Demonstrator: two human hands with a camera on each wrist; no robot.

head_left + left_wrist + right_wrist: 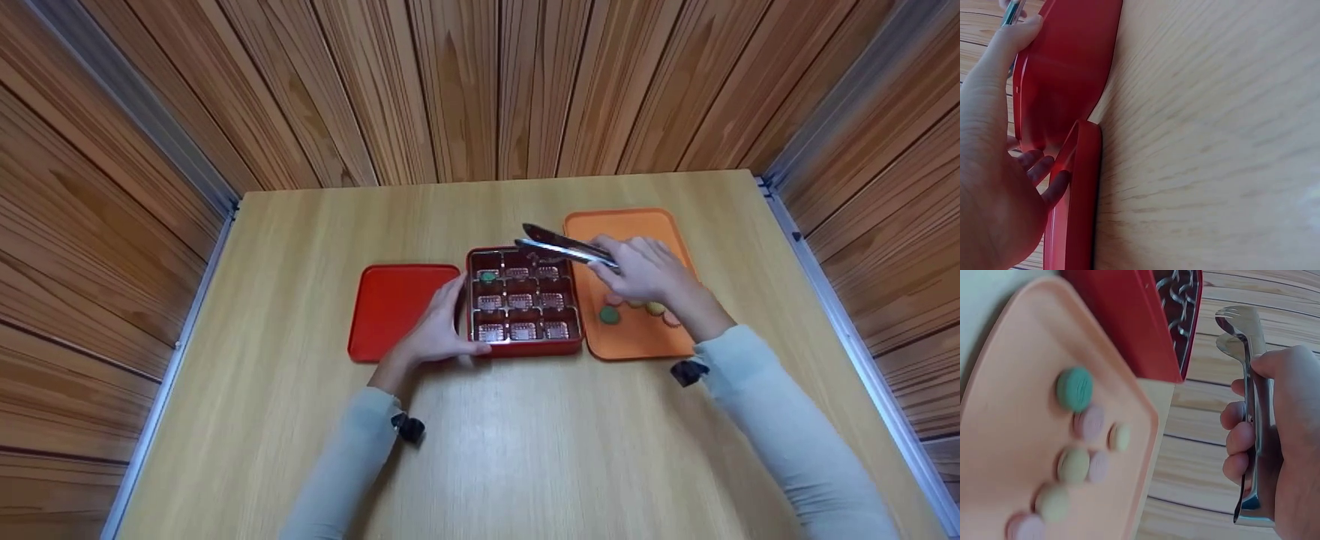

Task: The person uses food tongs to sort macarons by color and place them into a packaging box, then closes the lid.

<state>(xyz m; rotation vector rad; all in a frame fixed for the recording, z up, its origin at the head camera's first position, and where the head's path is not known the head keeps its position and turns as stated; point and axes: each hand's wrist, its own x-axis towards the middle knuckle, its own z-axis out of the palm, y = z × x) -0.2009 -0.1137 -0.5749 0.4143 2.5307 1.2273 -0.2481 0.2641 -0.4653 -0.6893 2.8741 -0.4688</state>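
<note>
My right hand grips metal tongs above the back right of a red box. The tong tips stand slightly apart, with nothing seen between them. Inside the box is a divided clear insert; a green macaron lies in its back left compartment. At the box's front left corner rests my left hand, thumb along the front rim and fingers spread by the left side. Several macarons, among them a green one, a pink one and a pale yellow one, lie on an orange tray.
Left of the box lies a red lid, partly beneath my left hand. The orange tray stands close to the box's right side. Wood-panelled walls border the wooden table at the back and sides.
</note>
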